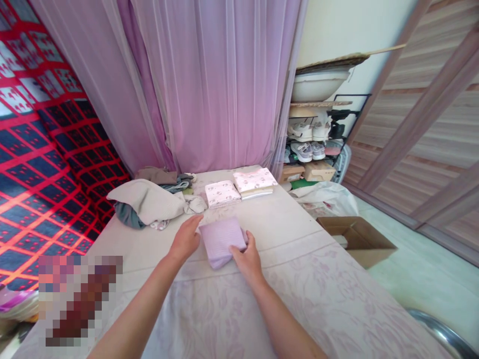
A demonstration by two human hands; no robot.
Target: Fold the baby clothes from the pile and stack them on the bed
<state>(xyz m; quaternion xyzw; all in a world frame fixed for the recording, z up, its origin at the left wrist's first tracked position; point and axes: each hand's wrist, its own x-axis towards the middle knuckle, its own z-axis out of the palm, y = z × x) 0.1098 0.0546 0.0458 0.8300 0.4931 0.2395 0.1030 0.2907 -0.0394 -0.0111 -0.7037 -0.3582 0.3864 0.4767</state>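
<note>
A folded lilac cloth (222, 242) with a fine ribbed texture is in front of me, above the pale flowered bedspread (322, 279). My right hand (247, 257) pinches its right edge, thumb on top and fingers at the side and underneath. At the cloth's left edge is my left hand (187, 237), fingers stretched forward; whether it touches the cloth I cannot tell. Beyond lie a folded white patterned cloth (222, 193) and, to its right, a stack topped by a similar patterned cloth (256, 179).
Loose clothes (145, 199) are heaped at the back left. Lilac curtains (220, 89) hang behind the bed, and a red-and-black checked cloth (45, 149) hangs at left. On the right stand a shoe rack (310, 132) and an open cardboard box (359, 237). One area at lower left is pixelated.
</note>
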